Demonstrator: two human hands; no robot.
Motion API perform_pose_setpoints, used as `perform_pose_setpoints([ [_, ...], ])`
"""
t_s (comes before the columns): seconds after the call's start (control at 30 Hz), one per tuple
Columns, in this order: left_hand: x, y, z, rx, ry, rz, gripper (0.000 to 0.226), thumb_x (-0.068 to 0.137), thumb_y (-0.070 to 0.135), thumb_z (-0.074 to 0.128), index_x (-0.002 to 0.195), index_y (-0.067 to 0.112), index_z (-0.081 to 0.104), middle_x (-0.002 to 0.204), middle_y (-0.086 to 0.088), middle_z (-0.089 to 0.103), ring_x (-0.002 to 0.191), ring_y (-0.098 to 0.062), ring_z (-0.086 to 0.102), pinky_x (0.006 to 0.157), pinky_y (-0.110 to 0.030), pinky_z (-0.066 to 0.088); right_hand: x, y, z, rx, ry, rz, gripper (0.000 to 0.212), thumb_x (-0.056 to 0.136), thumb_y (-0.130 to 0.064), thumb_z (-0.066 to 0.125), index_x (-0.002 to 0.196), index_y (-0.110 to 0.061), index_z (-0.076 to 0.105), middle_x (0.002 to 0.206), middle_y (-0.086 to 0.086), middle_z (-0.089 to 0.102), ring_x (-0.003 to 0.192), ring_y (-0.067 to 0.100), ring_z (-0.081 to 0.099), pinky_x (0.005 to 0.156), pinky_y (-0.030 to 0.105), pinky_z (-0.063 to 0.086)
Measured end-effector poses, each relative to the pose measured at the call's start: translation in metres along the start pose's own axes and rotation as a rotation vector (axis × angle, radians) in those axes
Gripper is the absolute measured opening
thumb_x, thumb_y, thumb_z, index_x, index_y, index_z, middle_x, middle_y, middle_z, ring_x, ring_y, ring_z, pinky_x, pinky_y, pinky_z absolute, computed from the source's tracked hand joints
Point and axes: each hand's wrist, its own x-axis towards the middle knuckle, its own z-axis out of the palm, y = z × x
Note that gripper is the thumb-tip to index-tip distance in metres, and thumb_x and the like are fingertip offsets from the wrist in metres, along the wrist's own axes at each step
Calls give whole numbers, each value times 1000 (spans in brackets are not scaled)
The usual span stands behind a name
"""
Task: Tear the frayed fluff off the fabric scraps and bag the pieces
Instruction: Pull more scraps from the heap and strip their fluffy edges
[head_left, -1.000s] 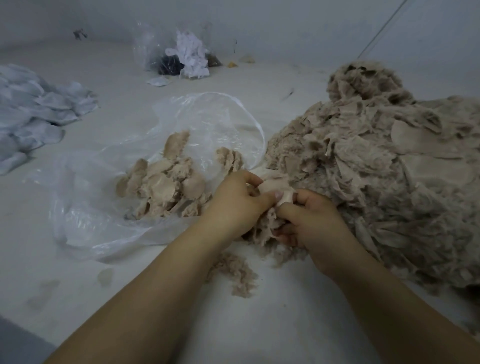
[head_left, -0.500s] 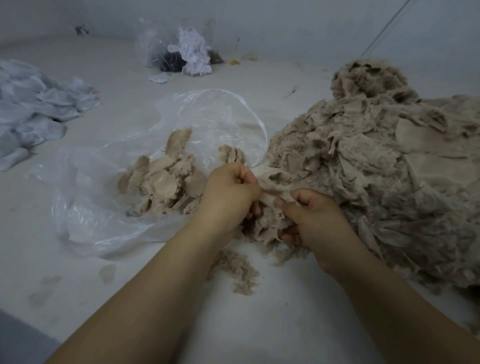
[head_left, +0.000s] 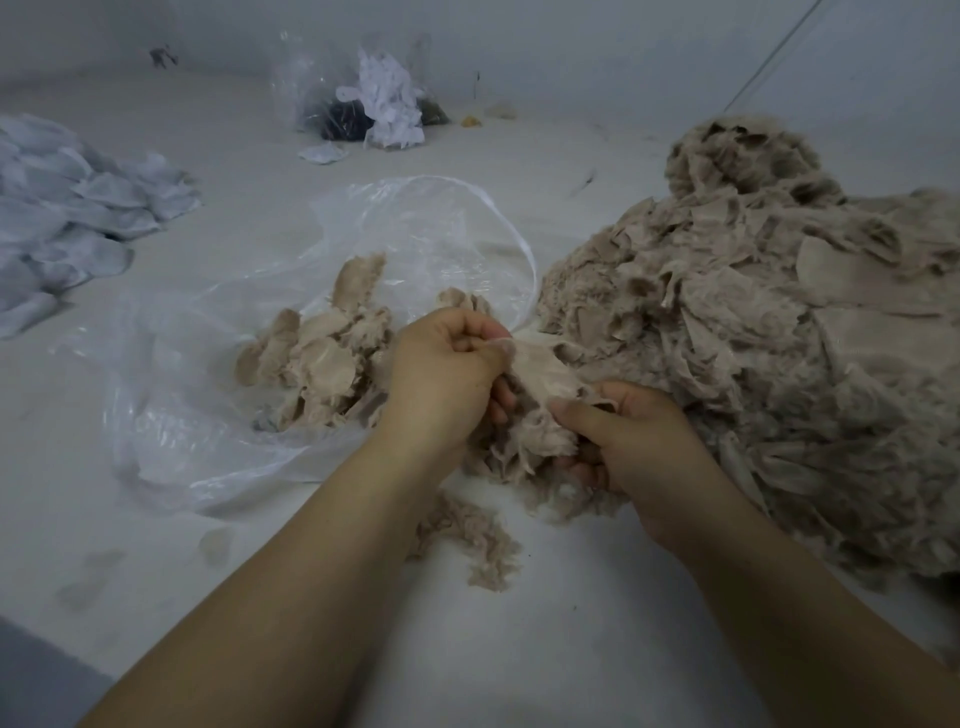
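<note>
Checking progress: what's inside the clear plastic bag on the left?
The clear plastic bag holds a small heap of beige fabric pieces. The left hand covers the heap's right edge.

Pale floor (head_left: 597, 649), perhaps: scrap pile (head_left: 769, 374), bag (head_left: 208, 415)

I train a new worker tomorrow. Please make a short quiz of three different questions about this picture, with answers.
1. True or false: both hands grip one beige scrap.
2. Where do the cleaned pieces lie? A) in the clear plastic bag B) on the pale blue pile C) on the big beige heap
3. What lies on the surface below the left hand and right hand?

Key: 1 true; 2 A; 3 loose torn fluff.
</note>
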Motion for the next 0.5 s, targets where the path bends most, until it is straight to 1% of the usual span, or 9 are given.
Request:
perform_pose_setpoints([
  [0.07,0,1,1,-29,-24,-33,5,90,0,64,89,3,59,57,-10,58,39,-21,52,35,-25,41,0,1,0,-6,-9,-10,18,89,-17,70,72,-17,74,65,3,70,52,13,61,44,23,49],
  [0.13,-3,-1,2,-23,-87,-105,23,86,12,75,96,1,58,59,-12,60,39,-24,50,36,-25,40,-1,2,1,-2,-19,-24,18,89,-18,70,71,-19,74,68,6,71,56,16,60,46,24,51],
  [0.17,-4,-3,3,20,-120,-129,30,82,16,79,98,1,59,59,-11,62,40,-25,50,36,-25,40,-1,2,1,-1,-28,-32,19,89,-19,70,70,-20,74,68,6,71,56,16,60,46,23,50],
  [0.2,-5,-4,5,71,-138,-138,32,79,17,82,98,2,61,59,-9,64,41,-24,49,37,-25,40,-1,2,1,-2,-35,-38,21,89,-18,70,68,-21,73,67,4,71,55,12,61,45,21,49],
  [0.23,-6,-6,6,105,-141,-136,29,79,15,82,97,4,63,58,-6,64,40,-24,48,36,-24,40,-2,2,1,-4,-36,-40,22,90,-17,69,68,-21,72,65,1,71,53,8,61,45,19,48],
  [0.3,-7,-8,8,102,-105,-122,19,81,5,77,94,7,63,52,-2,60,37,-21,47,35,-24,38,-1,2,1,-1,-33,-42,17,90,-14,69,73,-18,71,64,-1,71,50,5,61,44,17,48],
  [0.37,-6,-6,7,39,-44,-79,16,85,-5,69,91,7,61,49,-1,56,36,-18,48,34,-23,38,0,3,0,-9,-27,-44,14,88,-12,70,75,-16,70,61,0,69,48,7,60,43,18,48],
  [0.43,-4,-2,4,-35,19,-39,16,89,-7,63,94,7,58,53,-5,55,37,-17,51,35,-22,39,1,4,-1,-42,-20,-32,15,87,-10,72,73,-13,67,56,2,66,46,9,59,42,19,47],
  [0.5,-2,1,1,-69,41,-17,14,92,-5,60,96,9,58,58,-4,56,40,-17,53,37,-22,39,3,6,-2,-91,-22,-22,16,87,-8,72,72,-10,66,53,2,64,45,9,59,41,19,45],
])
